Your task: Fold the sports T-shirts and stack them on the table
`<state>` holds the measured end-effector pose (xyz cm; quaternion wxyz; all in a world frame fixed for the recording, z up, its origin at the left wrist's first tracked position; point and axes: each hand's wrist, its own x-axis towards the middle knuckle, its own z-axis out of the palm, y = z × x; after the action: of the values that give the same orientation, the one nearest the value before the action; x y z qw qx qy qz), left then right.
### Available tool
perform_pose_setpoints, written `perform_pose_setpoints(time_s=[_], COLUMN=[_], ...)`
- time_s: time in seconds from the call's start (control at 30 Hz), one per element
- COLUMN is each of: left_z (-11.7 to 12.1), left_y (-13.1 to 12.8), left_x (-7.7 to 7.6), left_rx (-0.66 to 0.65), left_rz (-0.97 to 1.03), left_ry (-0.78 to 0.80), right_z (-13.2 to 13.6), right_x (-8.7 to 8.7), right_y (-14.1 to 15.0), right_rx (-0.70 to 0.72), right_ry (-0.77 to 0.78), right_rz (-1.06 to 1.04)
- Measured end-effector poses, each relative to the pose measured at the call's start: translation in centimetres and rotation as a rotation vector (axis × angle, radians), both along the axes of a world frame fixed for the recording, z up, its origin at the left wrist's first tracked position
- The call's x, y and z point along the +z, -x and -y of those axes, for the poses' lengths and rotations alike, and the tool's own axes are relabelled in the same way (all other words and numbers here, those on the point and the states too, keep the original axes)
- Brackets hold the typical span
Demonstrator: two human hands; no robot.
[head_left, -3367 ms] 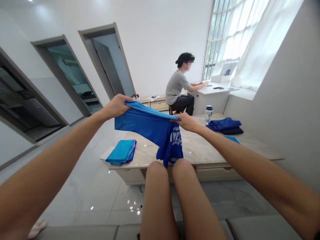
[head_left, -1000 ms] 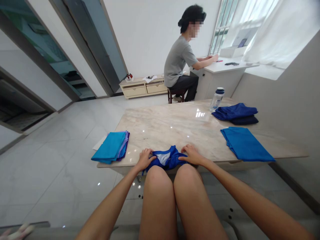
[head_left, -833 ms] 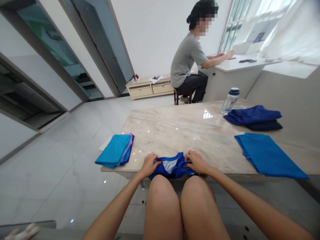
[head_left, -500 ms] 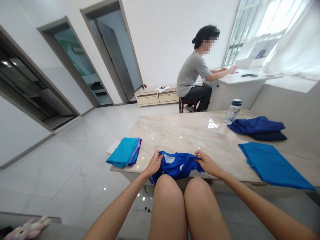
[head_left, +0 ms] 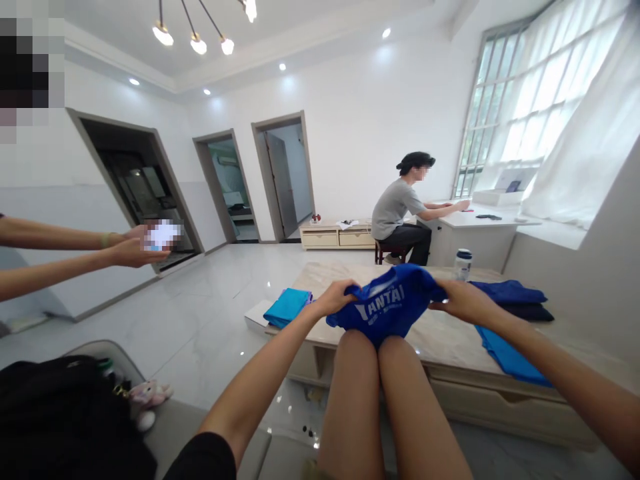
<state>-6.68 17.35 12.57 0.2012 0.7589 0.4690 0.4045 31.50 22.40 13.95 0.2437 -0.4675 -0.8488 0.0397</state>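
I hold a royal-blue shirt with white lettering up in front of me, above my knees and the near edge of the marble table. My left hand is closed on the shirt's left edge. At the shirt's right edge, my right hand grips the cloth. The fabric hangs bunched between the two hands.
A folded turquoise stack lies at the table's left end, a flat blue garment and dark blue pile at the right, beside a water bottle. A person in grey sits at a white desk. Another person's arms reach in from the left. A black bag lies beside me.
Both hands lifted the blue shirt off the table edge and raised it. The view tilted upward, bringing the ceiling lights and another person's arms at the left into sight.
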Motion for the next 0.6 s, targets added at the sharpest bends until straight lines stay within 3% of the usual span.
perform_pose_setpoints(time_s=[0.07, 0.13, 0.27, 0.33, 0.37, 0.43, 0.53, 0.6], left_z=[0.9, 0.9, -0.2, -0.3, -0.1, 0.4, 0.7, 0.0], left_y=[-0.6, -0.5, 0.2, 0.0, -0.2, -1.0, -2.0, -1.9], left_x=[-1.6, -2.1, -0.2, 0.3, 0.2, -0.9, -3.2, -3.8], left_rx=[-0.026, 0.024, 0.133, 0.181, 0.183, 0.13, 0.038, 0.024], left_rz=[-0.057, -0.054, 0.008, 0.108, 0.157, 0.217, 0.252, 0.266], left_ry=[0.05, 0.035, -0.059, -0.126, -0.139, -0.105, -0.04, -0.044], right_z=[1.2, 1.1, -0.7, -1.1, -1.1, -0.5, 0.2, -0.5], right_x=[-2.9, -4.0, -1.7, -1.5, -2.2, -5.3, -11.6, -14.0], right_y=[0.4, -0.3, -3.2, -3.8, -3.6, -2.2, 0.6, 1.3], right_rx=[-0.051, -0.142, -0.304, -0.278, -0.233, -0.117, -0.007, 0.009], right_ry=[0.094, 0.109, -0.035, -0.173, -0.212, -0.175, 0.096, 0.22], right_rz=[0.065, 0.048, -0.086, -0.174, -0.209, -0.255, -0.298, -0.316])
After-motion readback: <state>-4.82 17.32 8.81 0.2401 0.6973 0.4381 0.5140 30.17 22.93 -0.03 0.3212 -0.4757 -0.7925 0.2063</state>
